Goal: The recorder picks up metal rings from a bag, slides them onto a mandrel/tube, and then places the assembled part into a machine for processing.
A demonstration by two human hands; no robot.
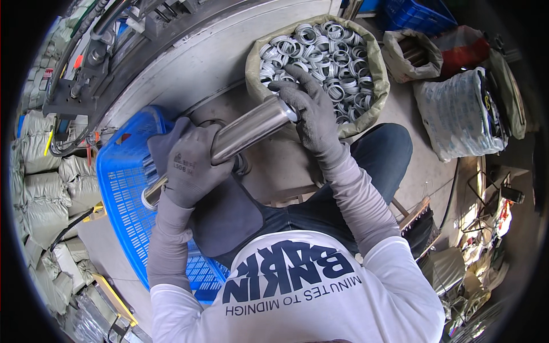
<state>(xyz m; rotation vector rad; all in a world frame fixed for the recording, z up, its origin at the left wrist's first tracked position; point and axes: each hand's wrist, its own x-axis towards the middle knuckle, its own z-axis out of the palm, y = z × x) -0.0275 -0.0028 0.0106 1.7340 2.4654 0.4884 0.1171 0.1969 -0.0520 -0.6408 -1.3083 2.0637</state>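
Observation:
A long, shiny metal tube (pixel 251 130) lies slantwise in front of me, its far end up and to the right. My left hand (pixel 197 163), in a grey glove, is wrapped round its middle, and the near end pokes out below that hand. At the far end is my right hand (pixel 313 111), gloved too, its fingers stretched out and spread beside the tube's mouth. The palm side seems to touch the rim, though the thumb is partly hidden. Just beyond those fingers stands an open sack (pixel 380 106) full of pale metal rings (pixel 337 57).
A blue plastic basket (pixel 117 200) stands at my left, with metal pieces partly hidden inside. Machinery (pixel 86 74) is at the far left. Toward the right are a smaller sack (pixel 432 60) with tubes, a white woven bag (pixel 452 117) and a blue crate (pixel 420 16).

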